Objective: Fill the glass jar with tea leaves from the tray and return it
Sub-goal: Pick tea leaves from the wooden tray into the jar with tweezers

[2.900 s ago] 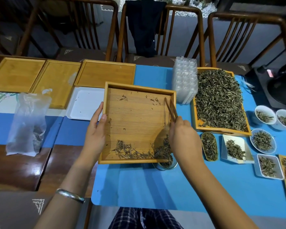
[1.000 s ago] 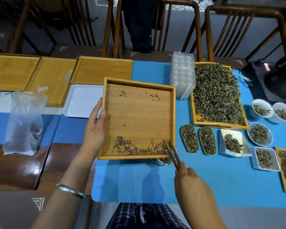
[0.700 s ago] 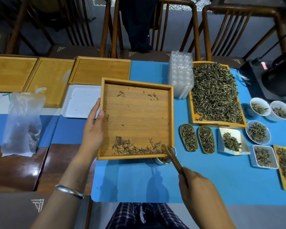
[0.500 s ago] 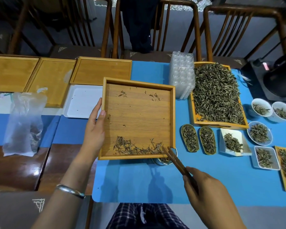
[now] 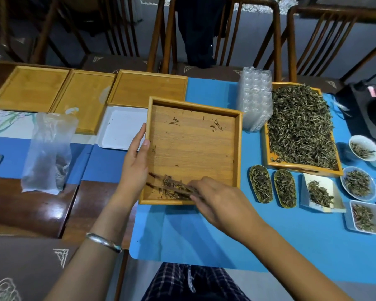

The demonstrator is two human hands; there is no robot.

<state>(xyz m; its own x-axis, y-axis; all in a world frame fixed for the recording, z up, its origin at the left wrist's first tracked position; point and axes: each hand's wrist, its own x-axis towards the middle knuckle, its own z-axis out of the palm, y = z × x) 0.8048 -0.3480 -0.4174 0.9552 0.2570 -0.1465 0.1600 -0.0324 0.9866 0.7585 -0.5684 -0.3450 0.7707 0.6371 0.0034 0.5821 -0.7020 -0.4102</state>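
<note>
A square wooden tray (image 5: 193,146) lies in the middle on the blue mat. A small heap of tea leaves (image 5: 172,187) sits along its near edge. My left hand (image 5: 135,168) grips the tray's left rim, thumb over the edge. My right hand (image 5: 217,200) holds wooden tongs (image 5: 169,185) that point left across the leaf heap, blurred. The glass jar is hidden; my right hand and the tray's near right corner cover the spot where it stood.
Three bare wooden trays (image 5: 148,88) and a white tray (image 5: 122,127) lie at the back left. A plastic bag (image 5: 50,151) stands left. A full tea tray (image 5: 300,127), stacked clear cups (image 5: 255,101) and several small dishes of leaves (image 5: 356,183) fill the right.
My right hand has swung up and left from the near right corner, and the tongs now reach across the leaves on the tray. The left hand stays on the rim.
</note>
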